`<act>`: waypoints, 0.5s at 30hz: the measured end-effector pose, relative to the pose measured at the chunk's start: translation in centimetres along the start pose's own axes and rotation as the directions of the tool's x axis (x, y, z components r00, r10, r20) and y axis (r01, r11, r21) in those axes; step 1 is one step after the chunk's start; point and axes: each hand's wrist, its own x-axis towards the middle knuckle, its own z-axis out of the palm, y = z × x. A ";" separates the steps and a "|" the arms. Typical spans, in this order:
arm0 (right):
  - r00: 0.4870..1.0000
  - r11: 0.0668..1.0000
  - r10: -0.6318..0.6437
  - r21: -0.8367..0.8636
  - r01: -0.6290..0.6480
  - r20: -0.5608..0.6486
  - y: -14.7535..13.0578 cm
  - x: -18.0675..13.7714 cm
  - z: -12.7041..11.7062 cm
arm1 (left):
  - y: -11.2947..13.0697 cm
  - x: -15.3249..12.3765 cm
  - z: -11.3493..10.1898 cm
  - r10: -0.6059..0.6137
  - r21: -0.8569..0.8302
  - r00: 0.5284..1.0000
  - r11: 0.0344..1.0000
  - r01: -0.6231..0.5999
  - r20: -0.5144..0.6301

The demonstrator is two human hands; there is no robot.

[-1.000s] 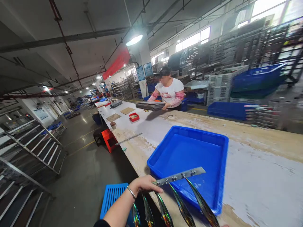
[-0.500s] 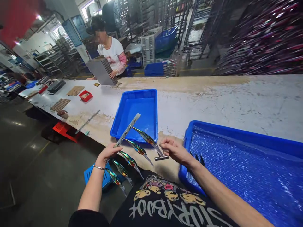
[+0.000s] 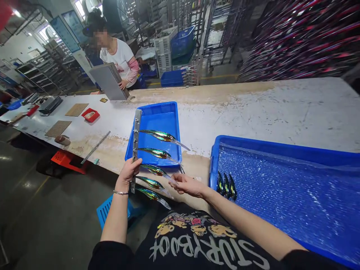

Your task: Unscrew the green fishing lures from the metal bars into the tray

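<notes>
My left hand [image 3: 130,173] is wrapped round a slim metal bar [image 3: 136,137], which stands nearly upright in the view. Several fishing lures hang off the bar's right side in a row, shiny green with clear lips, tails toward the bar. My right hand [image 3: 187,184] is closed with its fingertips pinching the clear lip of the middle fishing lure [image 3: 155,170]. The upper lures pass over a shallow blue tray [image 3: 179,129]. Behind the lures, a metal piece [image 3: 182,170] at the table edge is mostly hidden.
A large blue bin [image 3: 267,148] lined with bubble wrap stands at right, holding three dark green lures [image 3: 226,185] in its near left corner. Another metal bar [image 3: 95,147] and a red box [image 3: 90,115] lie left. Across the table, a person [image 3: 118,56] holds grey boards [image 3: 106,83].
The bar has swung from slanting to nearly upright, and its lures now point right. My right hand has moved from beside the metal piece to the middle lure's lip. The view shifted slightly right.
</notes>
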 end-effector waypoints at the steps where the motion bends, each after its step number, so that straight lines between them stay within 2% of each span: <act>1: 1.000 0.997 -0.010 -0.081 0.012 0.029 -0.2 0.1 0.2 | 0.0 0.3 0.3 -0.004 -0.021 1.000 1.000 0.004 -0.002; 3: 0.998 0.978 -0.007 -0.209 0.021 0.066 -0.5 0.3 0.3 | -0.2 0.7 0.8 -0.016 -0.051 1.000 0.999 0.015 -0.002; 5: 0.997 0.964 0.014 -0.267 0.006 0.070 -0.7 0.2 0.3 | -0.4 1.0 1.1 -0.035 -0.066 0.999 0.997 0.035 0.004; 12: 0.995 0.939 0.095 -0.335 -0.075 0.043 -1.3 -0.1 0.4 | -1.0 1.4 2.0 -0.099 -0.062 0.995 0.993 0.099 0.014; 15: 0.993 0.950 0.099 -0.303 -0.075 0.067 -1.1 0.0 0.3 | -1.1 1.6 2.2 -0.111 -0.057 0.994 0.992 0.112 0.022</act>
